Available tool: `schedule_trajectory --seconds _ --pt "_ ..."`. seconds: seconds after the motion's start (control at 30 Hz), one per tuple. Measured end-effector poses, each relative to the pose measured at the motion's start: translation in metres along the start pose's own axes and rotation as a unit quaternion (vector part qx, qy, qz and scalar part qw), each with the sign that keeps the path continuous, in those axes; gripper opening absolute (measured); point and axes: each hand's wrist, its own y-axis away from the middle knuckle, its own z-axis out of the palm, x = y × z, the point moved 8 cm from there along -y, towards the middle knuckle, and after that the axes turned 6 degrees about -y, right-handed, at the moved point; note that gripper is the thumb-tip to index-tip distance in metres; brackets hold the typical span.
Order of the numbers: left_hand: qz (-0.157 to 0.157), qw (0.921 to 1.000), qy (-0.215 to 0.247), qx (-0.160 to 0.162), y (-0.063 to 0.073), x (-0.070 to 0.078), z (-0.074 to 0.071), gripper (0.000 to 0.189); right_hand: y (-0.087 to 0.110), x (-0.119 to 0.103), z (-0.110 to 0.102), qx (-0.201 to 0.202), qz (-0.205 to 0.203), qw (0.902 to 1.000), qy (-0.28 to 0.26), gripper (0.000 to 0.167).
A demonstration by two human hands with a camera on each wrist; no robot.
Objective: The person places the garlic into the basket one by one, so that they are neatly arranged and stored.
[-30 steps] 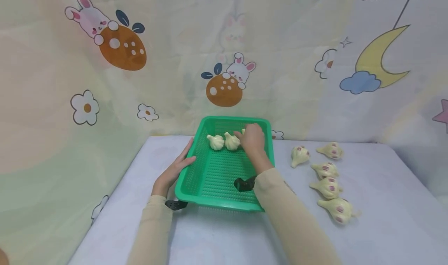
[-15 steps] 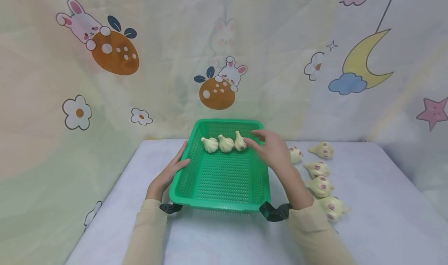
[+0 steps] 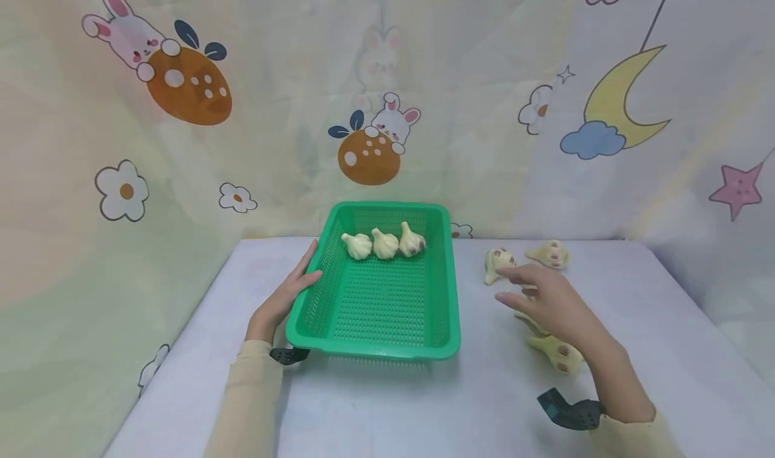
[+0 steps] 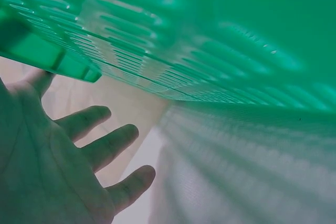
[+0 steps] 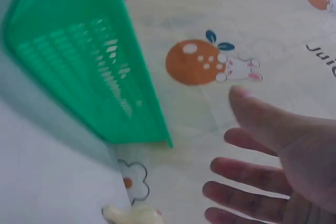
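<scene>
My left hand (image 3: 280, 304) rests against the left side of a green plastic basket (image 3: 387, 352), which looks tilted. In the left wrist view its fingers (image 4: 113, 145) are spread and straight below the slotted wall. Three garlic bulbs (image 3: 385, 244) lie in a row at the basket's far end. To the right, my right hand (image 3: 554, 304) hovers over loose garlic bulbs on the table, holding nothing. Its fingers and thumb are parted, as the right wrist view shows. One bulb (image 3: 499, 263) appears just beyond its fingertips, another (image 3: 560, 354) below the palm; others are partly hidden behind the hand.
A white cloth covers the table (image 3: 375, 411). Behind it hangs a curtain (image 3: 290, 108) printed with rabbits, flowers and a moon. A further garlic bulb (image 3: 551, 254) lies at the back right, near the curtain.
My right hand has let go of a garlic bulb in the basket, leaving it beside the other two, and has moved right over the loose bulbs. The left hand stays at the basket.
</scene>
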Motion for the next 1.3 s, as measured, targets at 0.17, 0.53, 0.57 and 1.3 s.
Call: schedule_trajectory --seconds 0.17,0.53,0.57,1.3 --pt "-0.006 1.0 0.001 -0.005 -0.001 -0.002 0.0 0.064 0.018 0.026 0.0 -0.056 0.036 0.9967 0.046 0.057" --pt "-0.003 0.9999 0.007 -0.007 0.002 0.002 0.001 0.063 0.036 0.062 -0.009 -0.154 0.095 0.978 0.104 0.057" --pt "-0.004 0.9999 0.008 -0.006 0.002 0.001 0.001 0.063 0.037 0.068 -0.008 -0.165 0.114 0.9743 0.102 0.058" --pt "-0.006 0.9999 0.013 -0.008 0.002 0.003 0.002 0.064 0.042 0.092 0.01 -0.203 0.204 0.9499 0.123 0.057"
